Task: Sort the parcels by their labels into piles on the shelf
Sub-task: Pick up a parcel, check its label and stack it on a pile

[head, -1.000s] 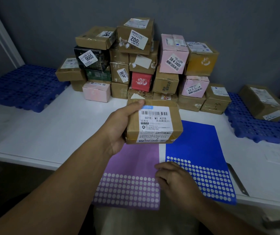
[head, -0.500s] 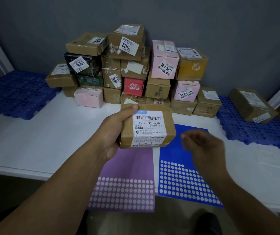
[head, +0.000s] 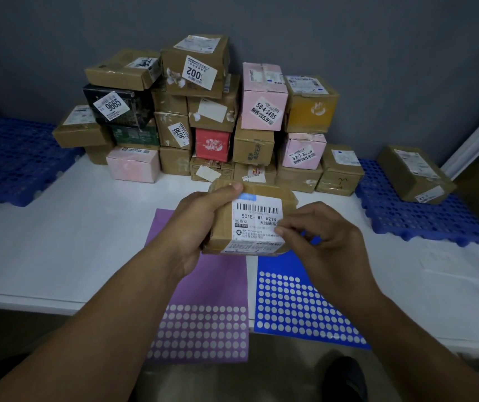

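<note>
Left hand grips parcel above desk, near front edge; right hand's fingers pinch label's right edge. Steady parcel, keep label facing up.

Left hand and right hand, both bare; forearms likewise bare from wrist upward, as far as visible. Short-trimmed nail on left thumb. Below the near edge of the table, toward its right end: dark rounded form, possibly a shoe; detail lost in shadow.
</note>
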